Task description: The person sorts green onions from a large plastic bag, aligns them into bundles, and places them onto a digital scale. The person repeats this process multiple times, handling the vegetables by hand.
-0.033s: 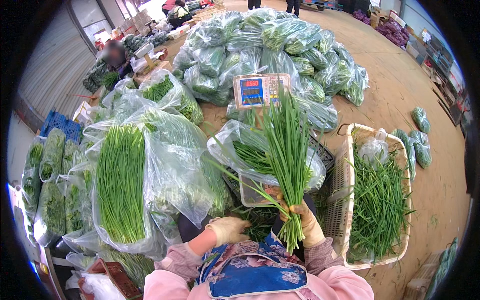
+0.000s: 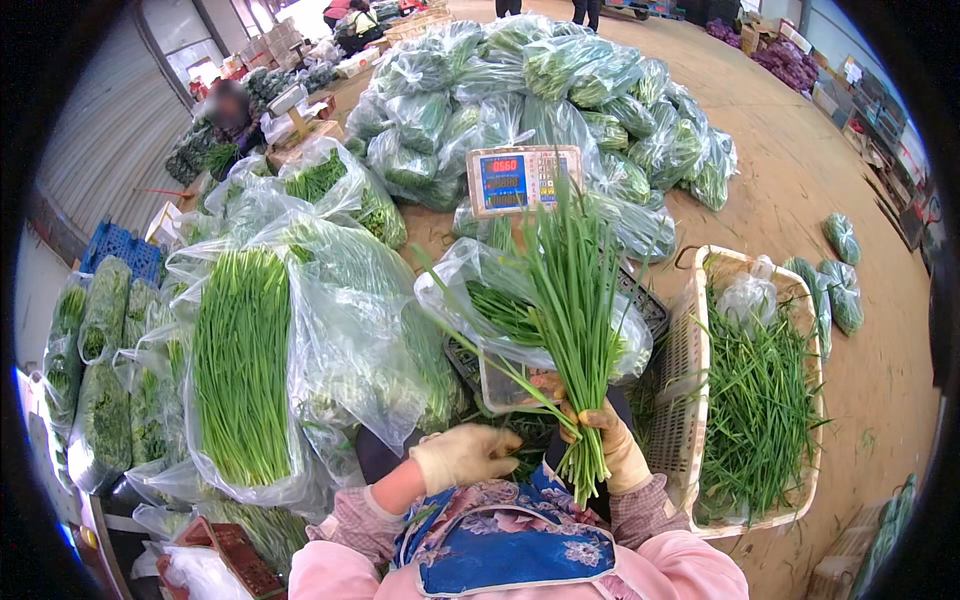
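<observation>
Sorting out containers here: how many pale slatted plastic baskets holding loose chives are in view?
1: the plastic basket on the floor right of the right hand, which grips a chive bunch. Others may be hidden behind bags.

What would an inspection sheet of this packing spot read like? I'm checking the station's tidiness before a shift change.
Surface: bare tan floor; work is done low, over a dark crate.
Job's things: bunch of green chives held upright; digital scale behind it; open clear bag on the scale tray.
Clutter: large bag of chives at left; white basket of loose chives at right; heap of filled bags behind.
Hands: right hand gloved, gripping the bunch's base; left hand gloved, holding nothing.
Cables: nothing seen.
Surroundings: blue crate, metal shutter wall, another person seated far left.
</observation>
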Available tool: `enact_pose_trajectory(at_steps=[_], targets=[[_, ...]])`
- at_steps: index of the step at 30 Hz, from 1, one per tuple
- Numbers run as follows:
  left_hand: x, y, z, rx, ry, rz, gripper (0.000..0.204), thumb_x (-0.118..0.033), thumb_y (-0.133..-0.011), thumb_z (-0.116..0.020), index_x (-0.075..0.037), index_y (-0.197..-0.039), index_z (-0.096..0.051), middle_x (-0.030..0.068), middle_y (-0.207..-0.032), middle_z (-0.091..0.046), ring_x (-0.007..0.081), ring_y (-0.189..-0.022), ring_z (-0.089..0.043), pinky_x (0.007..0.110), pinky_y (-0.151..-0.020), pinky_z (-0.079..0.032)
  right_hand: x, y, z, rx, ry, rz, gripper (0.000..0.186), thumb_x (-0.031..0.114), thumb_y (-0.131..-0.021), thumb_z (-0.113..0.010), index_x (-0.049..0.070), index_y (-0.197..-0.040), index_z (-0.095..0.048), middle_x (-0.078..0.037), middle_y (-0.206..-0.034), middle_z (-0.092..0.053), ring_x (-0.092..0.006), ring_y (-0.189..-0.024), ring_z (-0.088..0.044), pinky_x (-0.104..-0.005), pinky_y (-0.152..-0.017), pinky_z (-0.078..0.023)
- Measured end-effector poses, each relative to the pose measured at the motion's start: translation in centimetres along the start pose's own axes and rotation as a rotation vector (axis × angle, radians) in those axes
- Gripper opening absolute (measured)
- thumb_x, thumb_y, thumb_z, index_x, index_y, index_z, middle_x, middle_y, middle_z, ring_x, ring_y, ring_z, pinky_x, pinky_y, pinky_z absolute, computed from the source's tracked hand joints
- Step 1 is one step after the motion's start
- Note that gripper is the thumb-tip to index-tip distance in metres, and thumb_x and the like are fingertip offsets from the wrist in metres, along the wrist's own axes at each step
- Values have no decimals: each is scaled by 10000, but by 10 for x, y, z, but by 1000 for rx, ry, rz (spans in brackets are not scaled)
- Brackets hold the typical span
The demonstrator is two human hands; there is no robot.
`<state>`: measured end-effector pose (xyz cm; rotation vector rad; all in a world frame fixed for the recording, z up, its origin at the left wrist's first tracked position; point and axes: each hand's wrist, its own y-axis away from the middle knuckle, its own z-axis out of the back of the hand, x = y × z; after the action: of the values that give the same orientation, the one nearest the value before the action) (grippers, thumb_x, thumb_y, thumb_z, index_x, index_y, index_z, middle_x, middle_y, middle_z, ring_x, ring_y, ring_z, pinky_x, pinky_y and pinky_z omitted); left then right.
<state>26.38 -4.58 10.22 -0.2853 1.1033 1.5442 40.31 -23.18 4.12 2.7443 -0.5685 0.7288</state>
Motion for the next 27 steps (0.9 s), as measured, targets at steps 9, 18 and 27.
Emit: enact_pose_trajectory(at_steps=[9,18,27], targets=[[-33,-37,74,-656,-216,-19,355,-196,-795,-569,1,-1089,-542,194,-831,-622,320,-768,-609,375,-695,-478,-9,7,-6,4,174,-90,559,266,-655,-683,-4,-1107,-497,-14,-727,-504,-110,-622,-492,-218,-555,-393],[-26,-48,68,-709,-596,-31,109,-145,-794,-532,-46,-839,-539,171,-769,-589,361,-755,-572,444,-663,-457,-2,10,-5,-17,235,-69,536,272,-649,-668,13,-1088,-503,-8,-728,-490,-104,-630,-471,-222,-568,-392],[24,-39,74,-1142,74,-26,75,-75,-814,-553,-28,-872,-558,103,-704,-591,235,-623,-596,312,-547,-490,5,9,-35,-4,156,-23,504,231,-667,-650,9,-1090,-492,-15,-763,-482,-102,-653,-456,-214,-570,-373]])
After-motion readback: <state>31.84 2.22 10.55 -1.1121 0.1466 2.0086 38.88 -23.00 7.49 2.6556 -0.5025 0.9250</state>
